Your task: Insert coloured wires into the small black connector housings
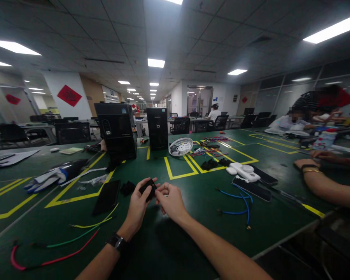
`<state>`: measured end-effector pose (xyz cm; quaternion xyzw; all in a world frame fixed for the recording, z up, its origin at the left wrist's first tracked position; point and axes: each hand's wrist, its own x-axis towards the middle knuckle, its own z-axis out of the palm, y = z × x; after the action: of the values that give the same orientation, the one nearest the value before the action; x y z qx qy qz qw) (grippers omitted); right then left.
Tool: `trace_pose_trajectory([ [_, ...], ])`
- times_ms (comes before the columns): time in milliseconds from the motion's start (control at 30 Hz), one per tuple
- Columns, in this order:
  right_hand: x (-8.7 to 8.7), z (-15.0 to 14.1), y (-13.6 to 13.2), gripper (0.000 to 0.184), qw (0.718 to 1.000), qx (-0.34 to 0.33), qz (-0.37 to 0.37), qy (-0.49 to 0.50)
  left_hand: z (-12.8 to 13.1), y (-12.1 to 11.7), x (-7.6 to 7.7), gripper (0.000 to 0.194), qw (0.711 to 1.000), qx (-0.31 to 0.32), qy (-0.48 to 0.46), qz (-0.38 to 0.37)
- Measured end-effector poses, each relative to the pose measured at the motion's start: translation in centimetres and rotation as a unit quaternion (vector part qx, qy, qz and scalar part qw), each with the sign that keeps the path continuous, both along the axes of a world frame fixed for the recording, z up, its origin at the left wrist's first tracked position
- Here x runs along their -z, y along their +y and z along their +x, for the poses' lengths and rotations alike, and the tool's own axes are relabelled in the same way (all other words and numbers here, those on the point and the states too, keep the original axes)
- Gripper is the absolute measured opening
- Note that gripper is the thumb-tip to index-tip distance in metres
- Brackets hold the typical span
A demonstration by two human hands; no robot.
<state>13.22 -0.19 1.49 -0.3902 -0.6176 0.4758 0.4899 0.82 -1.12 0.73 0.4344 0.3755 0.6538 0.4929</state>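
My left hand, with a dark watch on its wrist, is closed around a small black block-like part over the near middle of the table. Against that part's right side, my right hand pinches with thumb and fingertips. What lies in that pinch is too small and hidden to name. Yellow wires, a green wire and a red wire lie left of my left forearm. Several blue wires with metal ends rest to the right. A black phone-like slab sits beside my left hand.
Two black computer cases stand ahead, near a white round basket. A white power strip and dark phones lie at right. Gloves lie at left. Another person's arm rests on the right edge.
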Motion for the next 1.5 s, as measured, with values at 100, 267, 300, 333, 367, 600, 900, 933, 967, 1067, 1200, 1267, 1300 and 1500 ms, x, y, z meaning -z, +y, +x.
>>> trace_pose_trajectory([
  [100, 0.1, 0.0, -0.2, 0.01, 1.0, 0.005, -0.02, -0.012, 0.0, -0.3, -0.2, 0.048, 1.0, -0.017, 0.021, -0.016],
  [267, 0.6, -0.1, -0.1, 0.013, 0.999, -0.006, -0.037, -0.013, -0.3, -0.1, -0.4, 0.042, 0.997, -0.03, 0.002, -0.075],
  [300, 0.6, -0.1, -0.1, 0.012, 0.999, -0.004, -0.031, -0.008, -0.4, -0.1, -0.5, 0.042, 0.996, -0.027, 0.01, -0.084],
  [333, 0.6, -0.1, -0.1, 0.01, 1.0, 0.002, -0.024, -0.004, -0.4, -0.1, -0.5, 0.043, 0.996, -0.025, 0.02, -0.089],
  [367, 0.6, -0.1, -0.1, 0.007, 1.0, 0.007, -0.016, -0.001, -0.4, -0.1, -0.4, 0.044, 0.995, -0.025, 0.03, -0.09],
  [600, 0.5, 0.0, 0.2, 0.005, 1.0, 0.018, -0.013, -0.017, -0.2, 0.0, -0.4, 0.045, 0.996, -0.032, 0.026, -0.074],
  [900, 0.3, 0.2, 0.7, 0.01, 0.999, 0.02, 0.013, -0.036, 0.0, 0.6, 0.1, 0.035, 0.995, 0.022, -0.096, -0.027],
  [933, 0.4, 0.3, 0.8, 0.011, 0.999, 0.015, 0.016, -0.037, 0.0, 0.7, 0.2, 0.034, 0.995, 0.02, -0.099, -0.027],
  [967, 0.4, 0.3, 0.8, 0.012, 0.999, 0.011, 0.02, -0.039, -0.1, 0.8, 0.2, 0.034, 0.994, 0.018, -0.101, -0.026],
  [1067, 0.4, 0.5, 0.6, 0.012, 0.999, 0.009, 0.03, -0.043, 0.0, 0.6, 0.2, 0.035, 0.994, 0.027, -0.106, -0.021],
  [1200, 0.3, 0.4, 0.3, 0.014, 0.998, 0.027, 0.039, -0.042, 0.2, 0.3, 0.2, 0.036, 0.992, 0.048, -0.112, -0.018],
  [1267, 0.3, 0.4, 0.4, 0.015, 0.998, 0.033, 0.045, -0.039, 0.2, 0.4, 0.3, 0.035, 0.993, 0.049, -0.109, -0.017],
  [1300, 0.3, 0.4, 0.4, 0.015, 0.997, 0.036, 0.048, -0.039, 0.2, 0.4, 0.3, 0.035, 0.993, 0.048, -0.104, -0.017],
  [1500, 0.2, 0.5, 0.5, 0.014, 0.994, 0.039, 0.074, -0.066, 0.4, 0.5, 0.4, 0.043, 1.0, 0.009, 0.004, 0.005],
])
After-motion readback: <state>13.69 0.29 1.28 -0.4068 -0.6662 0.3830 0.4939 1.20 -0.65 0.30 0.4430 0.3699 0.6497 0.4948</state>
